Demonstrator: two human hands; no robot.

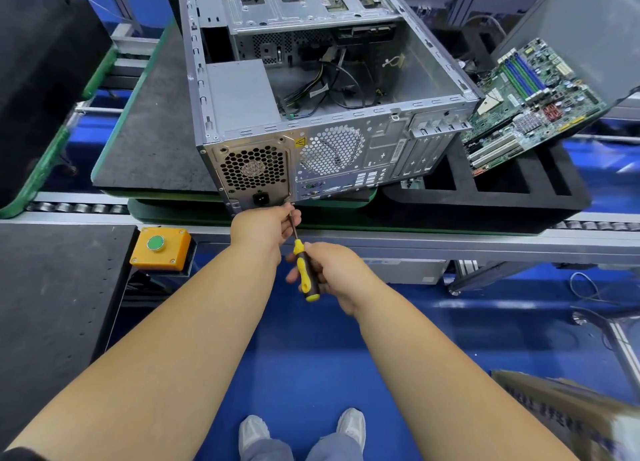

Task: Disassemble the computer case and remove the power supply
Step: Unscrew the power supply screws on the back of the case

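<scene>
I see the computer case (332,90) lying on its side on a dark mat (152,128) with a green edge, past the grey rail; its open side faces up and its back panel faces me; the power supply (242,93) is a grey box sitting inside the case at the near left corner; its round-holed fan grille (252,169) and black plug socket (260,197) show in the back panel; loose black and yellow wires (332,86) lie on the case floor, just right of the power supply.

My right hand (332,270) is curled round the yellow and black handle of a screwdriver (304,270); the thin metal shaft points up and away to the bottom edge of the back panel, just right of the plug socket; my left hand (266,223) is up by the tip, with finger and thumb pinching the shaft right next to the case; I cannot tell if the tip sits in a screw, because my fingers hide it.

A green motherboard (526,104) leans tilted at the far right, just beside the case; its low end rests on a black foam tray (502,190) with deep slots; an orange box with a green button (160,247) sits on the near left, well apart from the case; the floor is blue, and I can see two white shoes (301,429) at the bottom.
</scene>
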